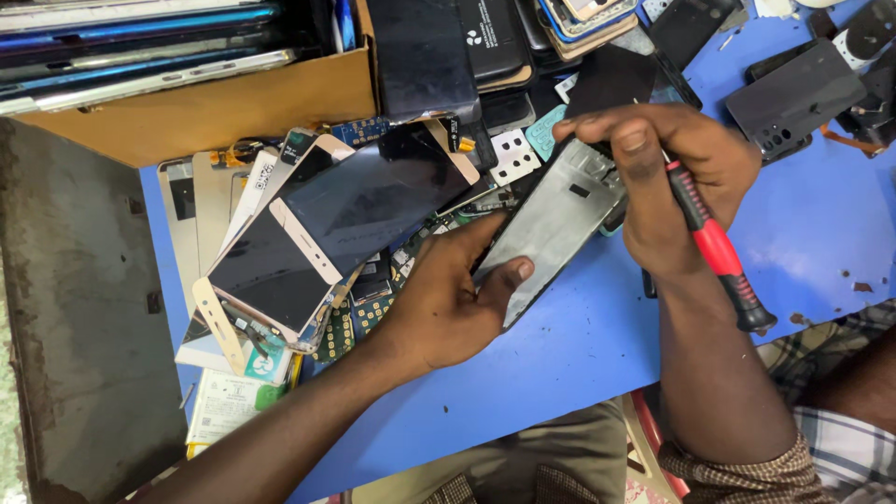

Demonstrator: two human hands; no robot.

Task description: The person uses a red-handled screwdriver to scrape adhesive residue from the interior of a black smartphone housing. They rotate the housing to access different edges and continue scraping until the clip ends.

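Head view: left hand grips lower end of a grey phone frame, fingers curled around its edges, held above blue table. Right hand pinches frame's upper end, red-and-black screwdriver tucked in its fingers. Left of them, pile of phone screens; beyond, cardboard box.

Blue table, seen from above: cardboard box at ten o'clock, heap of phone screens at nine, dark phone covers at two.
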